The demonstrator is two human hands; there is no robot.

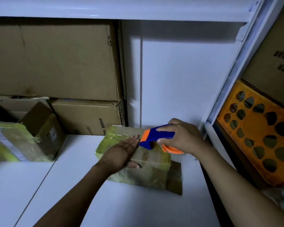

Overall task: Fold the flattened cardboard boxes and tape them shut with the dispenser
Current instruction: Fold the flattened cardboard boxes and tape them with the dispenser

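Box (147, 157) on white table (82, 185) | left hand (121, 153) flat, pressing its top | right hand (180, 138) gripping tape dispenser (156, 136) at box's far edge

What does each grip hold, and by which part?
The right grip holds the tape dispenser by its blue handle. The left grip holds nothing; it presses flat on the cardboard box.

Tape dispenser (159, 134): blue body, orange trim. Cardboard box (152, 157): brown, yellow-green tape bands. Crate (252, 127): orange, round-hole pattern. Stacked cartons (56, 63): brown, black print. Table (72, 185): white.
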